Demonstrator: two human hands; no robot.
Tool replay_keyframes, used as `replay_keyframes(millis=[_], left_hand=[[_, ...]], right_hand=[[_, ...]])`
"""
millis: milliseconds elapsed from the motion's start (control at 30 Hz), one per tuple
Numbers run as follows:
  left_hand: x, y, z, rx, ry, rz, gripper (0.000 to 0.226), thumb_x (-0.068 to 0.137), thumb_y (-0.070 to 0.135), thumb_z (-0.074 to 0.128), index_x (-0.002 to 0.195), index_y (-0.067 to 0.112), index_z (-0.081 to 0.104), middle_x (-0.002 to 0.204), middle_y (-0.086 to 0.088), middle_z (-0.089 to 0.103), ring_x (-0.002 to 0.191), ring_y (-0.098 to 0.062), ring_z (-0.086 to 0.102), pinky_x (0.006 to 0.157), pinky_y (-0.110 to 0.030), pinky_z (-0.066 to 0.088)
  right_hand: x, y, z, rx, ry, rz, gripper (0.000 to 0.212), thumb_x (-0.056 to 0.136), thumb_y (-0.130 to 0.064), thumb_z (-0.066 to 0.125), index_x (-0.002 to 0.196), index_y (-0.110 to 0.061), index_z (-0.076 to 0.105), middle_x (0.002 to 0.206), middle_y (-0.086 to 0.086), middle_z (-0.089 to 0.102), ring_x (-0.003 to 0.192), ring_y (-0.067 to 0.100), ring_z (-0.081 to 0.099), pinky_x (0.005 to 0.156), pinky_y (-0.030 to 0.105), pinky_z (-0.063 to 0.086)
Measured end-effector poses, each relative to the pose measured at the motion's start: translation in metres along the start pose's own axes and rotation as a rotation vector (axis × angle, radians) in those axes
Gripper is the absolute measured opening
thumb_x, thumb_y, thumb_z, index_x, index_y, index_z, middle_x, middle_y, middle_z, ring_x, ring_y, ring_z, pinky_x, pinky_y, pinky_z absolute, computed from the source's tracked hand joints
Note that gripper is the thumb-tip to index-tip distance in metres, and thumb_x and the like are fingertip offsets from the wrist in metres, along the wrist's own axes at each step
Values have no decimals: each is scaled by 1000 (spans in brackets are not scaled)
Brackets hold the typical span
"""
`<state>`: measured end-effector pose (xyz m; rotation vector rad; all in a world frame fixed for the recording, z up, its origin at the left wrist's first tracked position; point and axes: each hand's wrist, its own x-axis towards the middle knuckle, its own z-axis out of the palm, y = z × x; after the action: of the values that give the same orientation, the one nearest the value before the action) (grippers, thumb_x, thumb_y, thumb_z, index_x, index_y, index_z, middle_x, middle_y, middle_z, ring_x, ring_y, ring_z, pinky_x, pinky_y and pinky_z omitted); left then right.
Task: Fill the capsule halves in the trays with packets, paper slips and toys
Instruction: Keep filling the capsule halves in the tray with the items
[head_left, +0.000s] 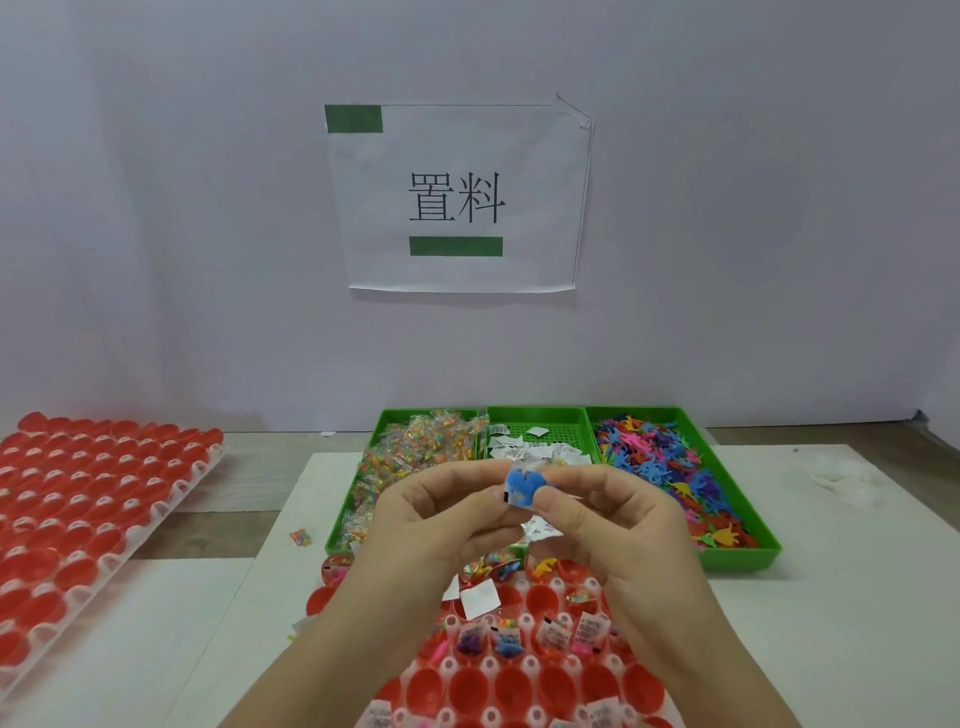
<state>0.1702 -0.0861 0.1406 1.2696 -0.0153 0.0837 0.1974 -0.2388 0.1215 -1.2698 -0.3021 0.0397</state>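
Both hands are raised above the near tray of red capsule halves (524, 680). My left hand (431, 525) and my right hand (618, 525) pinch between their fingertips a small blue toy with a paper slip (522, 486). Some capsule halves below hold packets, slips and toys; others in the nearer rows are bare red. Behind the hands stands a green three-part bin: bead packets (410, 457) on the left, paper slips (540, 447) in the middle, coloured toys (670, 467) on the right.
A second tray of red capsule halves (88, 514) lies tilted at the left on the table. A loose packet (300, 537) lies beside the green bin. A white sheet with printed characters (457, 197) hangs on the wall behind.
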Motion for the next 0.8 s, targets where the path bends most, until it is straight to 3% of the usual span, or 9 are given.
replay_keyframes(millis=[167, 233, 367, 633, 733, 800], left_hand=[[-3, 0, -4, 61, -22, -8, 24, 60, 20, 85, 83, 18, 79, 89, -16, 75, 77, -25, 74, 67, -26, 59], [-6, -1, -5, 108, -19, 18, 26, 58, 26, 83, 83, 19, 78, 88, -12, 76, 77, -23, 74, 67, -25, 59], [-12, -2, -8, 202, 6, 69, 24, 61, 23, 79, 85, 18, 77, 87, -9, 76, 77, -21, 74, 64, -23, 58], [-28, 1, -24, 141, -6, 15, 22, 62, 14, 78, 84, 18, 78, 87, -12, 76, 81, -25, 74, 64, -26, 59], [-43, -3, -30, 204, -144, -31, 27, 65, 13, 78, 90, 22, 78, 94, -8, 76, 86, -24, 74, 71, -26, 58], [-55, -4, -36, 254, -200, -10, 33, 65, 17, 78, 96, 28, 77, 99, -2, 76, 90, -22, 73, 75, -22, 57]], right_hand=[[1, 2, -1, 5, -22, 62, 38, 59, -21, 77, 96, -13, 73, 89, 13, 75, 77, 28, 73, 55, 28, 57], [0, 2, 0, -14, -45, 75, 43, 59, -20, 78, 101, -14, 73, 89, 14, 75, 78, 27, 73, 57, 27, 57], [-3, 3, 5, -64, -79, 43, 34, 56, -27, 80, 88, -18, 78, 86, 11, 75, 75, 22, 73, 57, 24, 56], [-15, 10, 11, -30, -167, 82, 29, 63, -22, 86, 91, -17, 78, 88, 15, 75, 74, 27, 72, 57, 28, 57], [-29, 16, 2, -18, -147, 119, 54, 40, -40, 97, 80, -9, 77, 74, 18, 72, 58, 23, 68, 50, 27, 55], [-41, 15, -8, -18, -79, 129, 62, 25, -43, 99, 71, -8, 76, 65, 20, 68, 48, 24, 63, 45, 26, 52]])
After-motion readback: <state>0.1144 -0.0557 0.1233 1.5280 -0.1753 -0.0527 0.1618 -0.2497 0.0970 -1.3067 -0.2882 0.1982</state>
